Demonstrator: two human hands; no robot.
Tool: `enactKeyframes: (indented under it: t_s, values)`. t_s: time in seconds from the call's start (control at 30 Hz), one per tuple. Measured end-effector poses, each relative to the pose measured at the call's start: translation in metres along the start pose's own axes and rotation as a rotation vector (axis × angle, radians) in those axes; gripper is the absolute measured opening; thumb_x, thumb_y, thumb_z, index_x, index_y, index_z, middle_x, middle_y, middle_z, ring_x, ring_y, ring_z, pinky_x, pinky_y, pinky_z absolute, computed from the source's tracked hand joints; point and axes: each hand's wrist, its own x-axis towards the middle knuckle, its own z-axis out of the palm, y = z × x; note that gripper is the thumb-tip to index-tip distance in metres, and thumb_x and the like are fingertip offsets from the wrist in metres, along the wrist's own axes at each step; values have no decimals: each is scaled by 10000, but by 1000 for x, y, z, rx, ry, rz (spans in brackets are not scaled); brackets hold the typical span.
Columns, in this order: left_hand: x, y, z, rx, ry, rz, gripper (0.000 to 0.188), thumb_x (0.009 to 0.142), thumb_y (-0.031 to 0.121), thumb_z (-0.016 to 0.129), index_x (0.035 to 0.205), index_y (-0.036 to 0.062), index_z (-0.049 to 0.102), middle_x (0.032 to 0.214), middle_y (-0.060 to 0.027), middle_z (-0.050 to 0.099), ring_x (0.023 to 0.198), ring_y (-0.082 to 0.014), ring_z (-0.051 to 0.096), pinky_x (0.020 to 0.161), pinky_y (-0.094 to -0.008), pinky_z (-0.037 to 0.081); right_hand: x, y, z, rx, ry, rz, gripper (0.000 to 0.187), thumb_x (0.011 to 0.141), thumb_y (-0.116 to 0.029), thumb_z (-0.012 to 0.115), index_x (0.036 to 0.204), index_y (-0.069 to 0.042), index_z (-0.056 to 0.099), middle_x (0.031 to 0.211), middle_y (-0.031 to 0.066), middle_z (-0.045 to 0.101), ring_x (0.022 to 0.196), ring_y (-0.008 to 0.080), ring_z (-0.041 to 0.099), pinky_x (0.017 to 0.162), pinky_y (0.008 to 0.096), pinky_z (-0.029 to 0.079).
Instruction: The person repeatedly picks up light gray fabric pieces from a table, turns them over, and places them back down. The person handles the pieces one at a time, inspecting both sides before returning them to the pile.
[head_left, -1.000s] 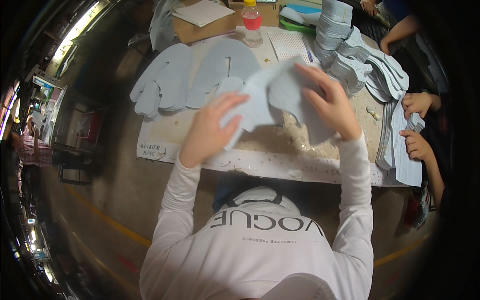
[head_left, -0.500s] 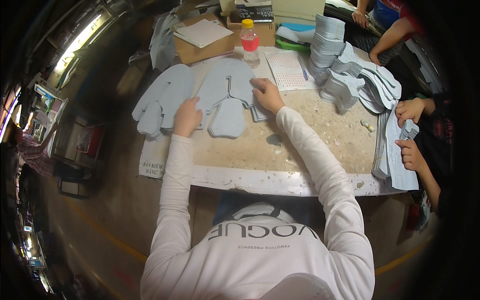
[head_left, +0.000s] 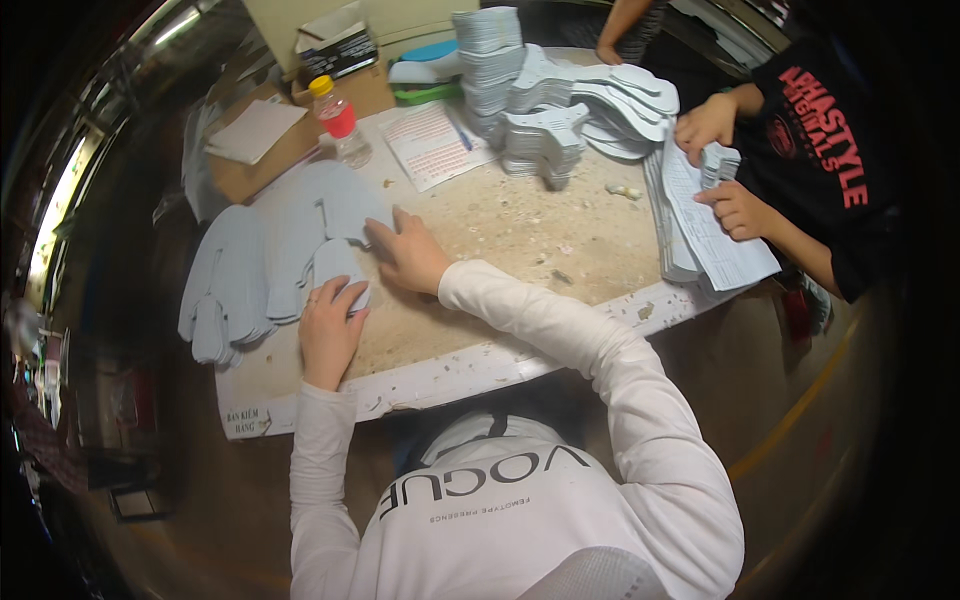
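Grey-white flat cut-out pieces lie in stacks on the worktable's left side. My left hand point(head_left: 332, 328) rests on the near end of a rounded tongue-shaped piece point(head_left: 338, 262), its fingers spread and slightly bent. At the right edge of the large curved stack point(head_left: 340, 195), my right hand point(head_left: 415, 255) lies with thumb and fingers apart, fingertips touching that edge. A second stack of curved pieces point(head_left: 235, 265) sits to the left, with smaller tongue-shaped pieces point(head_left: 210, 330) at its near end. My fingers hide part of the stack's edges.
A bottle with a yellow cap point(head_left: 340, 125) stands behind the stacks, beside a cardboard box point(head_left: 240, 175). Farther right are a printed sheet point(head_left: 432, 155), a pen point(head_left: 465, 140) and tall piles of cut pieces point(head_left: 490, 70). A co-worker's hands point(head_left: 735, 208) hold papers at the right edge.
The view has swung right, so the table sits farther left. My left hand has moved from between the two stacks onto the tongue-shaped piece; my right hand has slid nearer along the edge.
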Motion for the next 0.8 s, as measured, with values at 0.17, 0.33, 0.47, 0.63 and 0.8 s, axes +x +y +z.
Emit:
enactKeyframes:
  t_s: [0.17, 0.33, 0.47, 0.63, 0.8]
  values:
    - [-5, 13, -7, -183, -31, -3, 352, 726, 139, 718, 1066, 85, 644, 1162, -113, 581, 1050, -315, 547, 886, -384, 453, 3, 22, -106, 203, 40, -257, 467, 769, -313, 720, 1167, -88, 622, 1139, 187, 596, 1077, 362, 528, 925, 441, 432]
    - [0, 31, 9, -476, 56, -76, 223, 789, 95, 663, 1005, 37, 657, 1073, -118, 636, 976, -295, 593, 841, -356, 472, 37, 96, -268, -285, 431, -109, 232, 818, -229, 655, 973, -66, 711, 936, 124, 699, 864, 270, 671, 800, 354, 517]
    - [-2, 27, 21, -474, 93, -50, 137, 814, 65, 638, 941, 25, 666, 988, -110, 662, 910, -271, 615, 787, -334, 489, 52, 172, -341, -843, 152, 326, 333, 742, -188, 643, 1064, -112, 680, 980, 167, 673, 949, 325, 640, 871, 417, 496]
    - [-5, 19, 20, -526, 120, -100, 94, 835, 56, 620, 905, 16, 670, 944, -106, 671, 866, -258, 624, 760, -321, 495, 52, 231, -353, -829, -188, 528, 662, 662, -222, 693, 1299, -178, 515, 1171, 161, 580, 1125, 325, 554, 977, 417, 429]
    - [-4, 18, 19, -480, 148, -84, 87, 836, 61, 625, 894, 16, 670, 919, -104, 673, 854, -258, 626, 757, -323, 493, 54, 239, -351, -826, -246, 434, 643, 644, -173, 687, 1270, -165, 542, 1167, 178, 594, 1096, 332, 570, 946, 397, 452]
